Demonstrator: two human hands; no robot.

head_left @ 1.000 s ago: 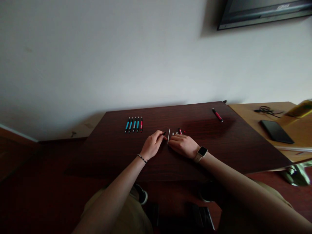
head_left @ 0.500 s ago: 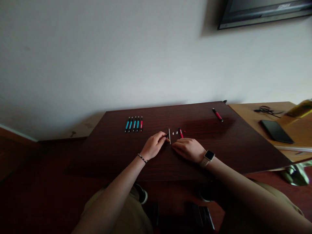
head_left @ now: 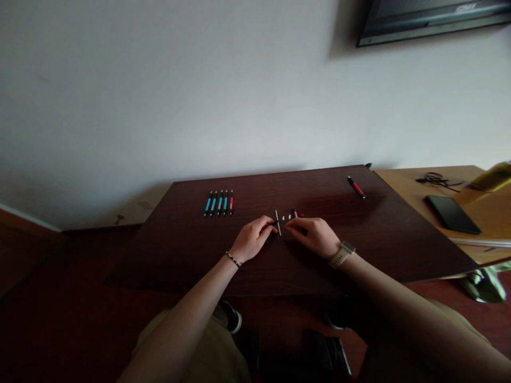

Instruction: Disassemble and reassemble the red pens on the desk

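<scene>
My left hand [head_left: 253, 237] pinches a small black pen part [head_left: 275, 223] just above the table. Right beside its fingertips lies a thin white pen refill [head_left: 279, 226], slightly slanted. My right hand [head_left: 315, 236] is closed with thumb and fingers together, to the right of the refill; anything between its fingertips is too small to make out. Beyond that hand is a red pen barrel [head_left: 295, 214], partly covered by the fingers. Two small white pieces, one a white bit [head_left: 283, 218], lie between refill and barrel. A tiny red piece [head_left: 302, 215] sits right of the barrel.
On the dark table [head_left: 191, 244], several turquoise pens [head_left: 214, 204] and one red pen [head_left: 231, 203] form a row at left. Another red pen [head_left: 356, 188] lies back right. A lighter desk holds a phone [head_left: 452, 214] and a cable [head_left: 437, 181]. A screen [head_left: 435, 21] hangs above.
My right hand has lifted and turned, its fingertips now covering part of the red barrel. The refill has tilted slightly. My left hand has stayed almost in place.
</scene>
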